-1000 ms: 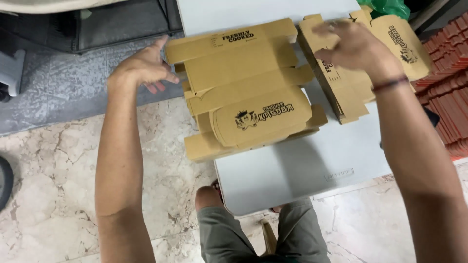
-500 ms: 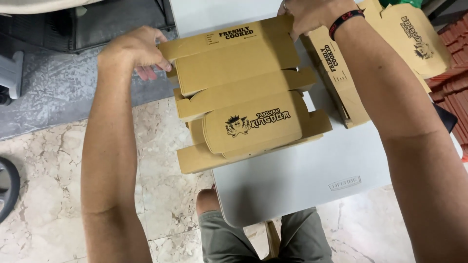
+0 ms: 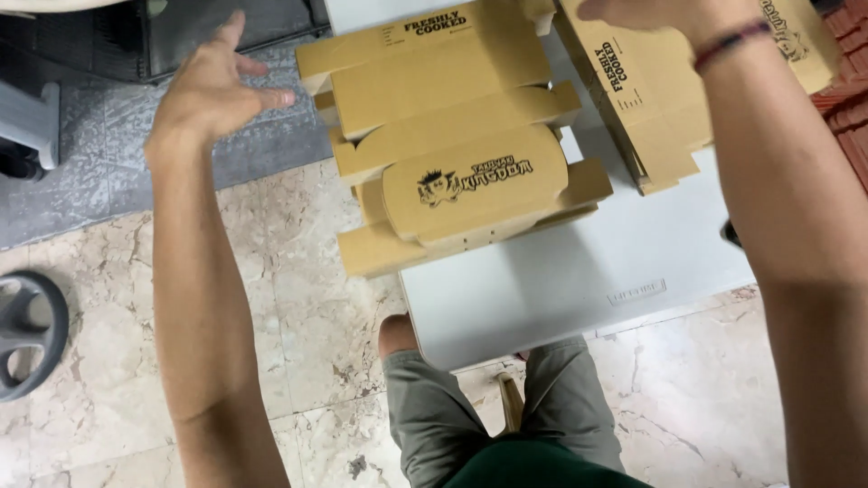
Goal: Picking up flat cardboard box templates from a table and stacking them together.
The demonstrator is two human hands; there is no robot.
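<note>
A stack of flat brown cardboard box blanks (image 3: 452, 136) with black print lies on the left part of a white table (image 3: 579, 280), overhanging its left edge. My left hand (image 3: 212, 86) hovers open just left of the stack, fingers spread, touching nothing. A second stack of the same brown blanks (image 3: 651, 90) lies to the right. My right hand (image 3: 660, 11) is at the top edge above that stack, mostly cut off by the frame; its wrist wears a dark band (image 3: 732, 41). What it holds cannot be seen.
Marble floor tiles (image 3: 298, 298) lie below the table. A dark round wheel-like object (image 3: 23, 334) sits at the far left. A black case (image 3: 136, 36) stands on grey matting at top left. Reddish stacked items (image 3: 850, 108) are at the right edge. My knees (image 3: 425, 389) are under the table.
My left hand has come off the left edge of the stack and opened. My right hand has moved further up, to the top edge of the view.
</note>
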